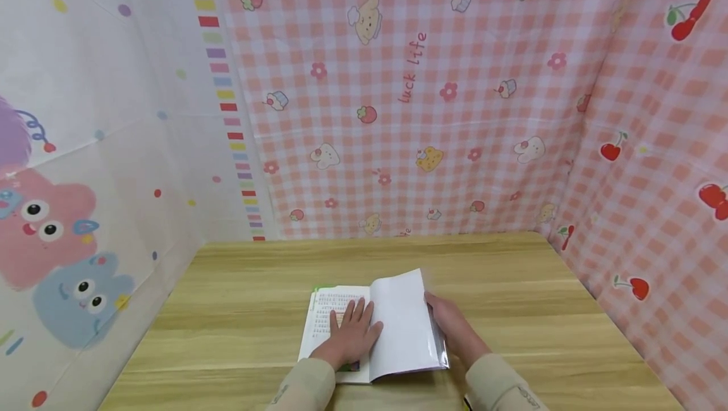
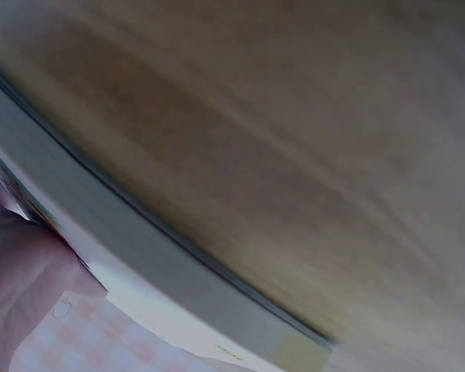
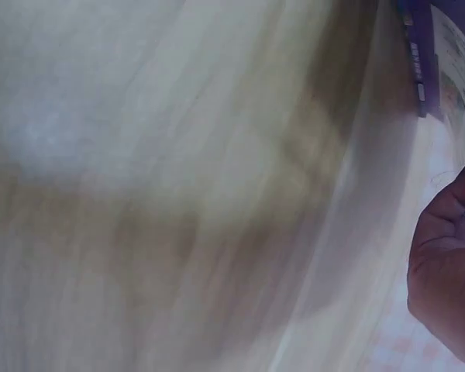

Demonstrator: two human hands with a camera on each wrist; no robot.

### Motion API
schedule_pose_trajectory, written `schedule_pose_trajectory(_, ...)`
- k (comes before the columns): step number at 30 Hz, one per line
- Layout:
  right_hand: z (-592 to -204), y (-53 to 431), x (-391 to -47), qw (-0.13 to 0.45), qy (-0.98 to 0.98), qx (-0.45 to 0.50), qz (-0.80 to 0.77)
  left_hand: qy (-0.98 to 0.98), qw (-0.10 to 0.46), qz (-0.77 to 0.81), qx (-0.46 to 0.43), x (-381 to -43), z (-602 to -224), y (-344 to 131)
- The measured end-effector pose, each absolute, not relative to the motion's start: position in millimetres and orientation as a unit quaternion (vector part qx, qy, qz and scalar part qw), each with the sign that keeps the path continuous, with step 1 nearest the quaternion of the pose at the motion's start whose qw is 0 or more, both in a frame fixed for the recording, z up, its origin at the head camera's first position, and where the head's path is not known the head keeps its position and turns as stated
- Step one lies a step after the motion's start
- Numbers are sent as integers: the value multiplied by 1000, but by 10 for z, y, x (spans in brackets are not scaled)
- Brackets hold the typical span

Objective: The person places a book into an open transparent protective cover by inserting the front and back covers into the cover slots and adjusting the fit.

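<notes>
An open book lies on the wooden table with a printed left page and a blank white right page. A clear plastic jacket shows along its right edge. My left hand rests on the left page with its fingers spread, covering part of the text and a colored picture. In the left wrist view, the thick page block runs beside that hand. My right hand grips the book's right edge, its fingers partly hidden behind the cover. Purple printed cover appears above the curled right hand in the right wrist view.
The wooden tabletop stretches around the book. A pink checked cloth hangs behind it, with another cherry-print cloth at the right and a white cartoon cloth at the left.
</notes>
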State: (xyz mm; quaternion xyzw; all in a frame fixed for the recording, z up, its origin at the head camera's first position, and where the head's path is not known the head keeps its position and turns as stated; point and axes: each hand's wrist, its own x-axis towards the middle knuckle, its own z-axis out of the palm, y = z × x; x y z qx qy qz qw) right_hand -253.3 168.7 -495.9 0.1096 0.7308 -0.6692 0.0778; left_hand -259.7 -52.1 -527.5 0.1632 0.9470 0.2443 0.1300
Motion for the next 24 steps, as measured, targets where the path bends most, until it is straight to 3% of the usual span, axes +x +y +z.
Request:
schedule_pose_trajectory(11, -4847, 1521, -2550, 104, 692, 47, -712, 904, 116, 386, 143, -2639, -5292, -609)
schedule_pose_trajectory(18, -4787, 1439, -2540, 122, 643, 4, -756, 816, 89, 565, 79, -2601, -4983, -606)
schedule_pose_trajectory(24, -4771, 1340, -2529, 157, 635, -67, -753, 786, 84, 606, 89, -2594, -4699, -501)
